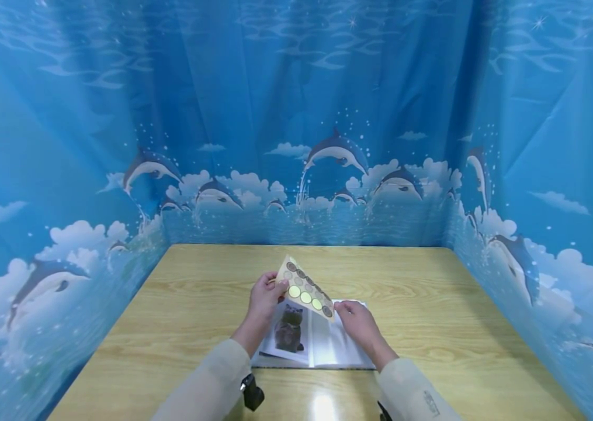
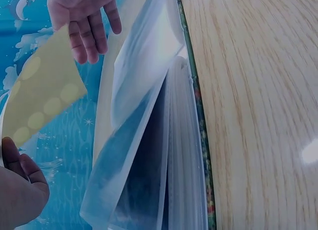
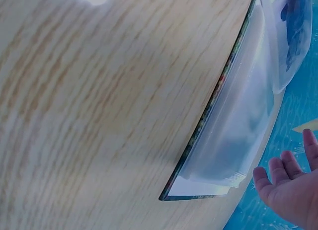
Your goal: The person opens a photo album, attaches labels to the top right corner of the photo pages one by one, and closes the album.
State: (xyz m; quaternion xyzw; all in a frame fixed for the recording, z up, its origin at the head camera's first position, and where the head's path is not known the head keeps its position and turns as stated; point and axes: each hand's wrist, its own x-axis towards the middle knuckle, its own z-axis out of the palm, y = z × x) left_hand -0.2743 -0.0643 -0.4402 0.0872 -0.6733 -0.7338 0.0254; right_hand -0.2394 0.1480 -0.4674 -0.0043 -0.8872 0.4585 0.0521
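Observation:
My left hand [image 1: 264, 295] pinches the upper edge of a yellow sticker sheet [image 1: 304, 289] with round stickers and holds it tilted above an open photo album [image 1: 328, 345]. A cat photo [image 1: 290, 330] sits in the album's left page. My right hand [image 1: 356, 321] is at the sheet's lower corner with fingers straight, touching or just beside it. In the left wrist view the sheet [image 2: 47, 91] runs from my left hand [image 2: 20, 190] up to my right hand [image 2: 84, 11], beside the album's clear sleeves [image 2: 164, 140]. The right wrist view shows my right hand [image 3: 290, 185] relaxed beside the album [image 3: 238, 130].
The album lies on a light wooden table [image 1: 433, 292] near its front edge. Blue dolphin-print curtains [image 1: 296, 146] wall in the table at the back and both sides. Bare tabletop lies to the left, right and behind the album.

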